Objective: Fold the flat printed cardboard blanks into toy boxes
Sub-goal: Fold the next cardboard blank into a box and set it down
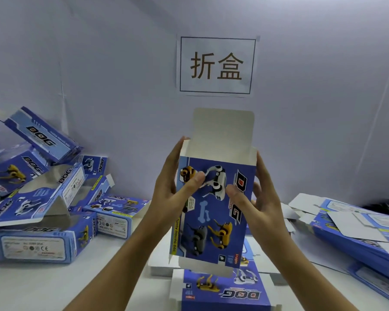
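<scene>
A blue printed toy box (pixel 213 212) with dog pictures is held upright above the table, opened into a tube, its white top flap standing up. My left hand (pixel 173 187) grips its left side, thumb on the printed front. On the opposite side, my right hand (pixel 256 198) holds the box with the thumb across the front and the fingers behind. A stack of flat blanks (pixel 220 292) lies on the table right below the box.
A heap of folded blue boxes (pixel 45 198) fills the left of the white table (pixel 54 288). More flat blanks (pixel 355 230) are piled at the right. A paper sign (pixel 217 65) hangs on the back wall.
</scene>
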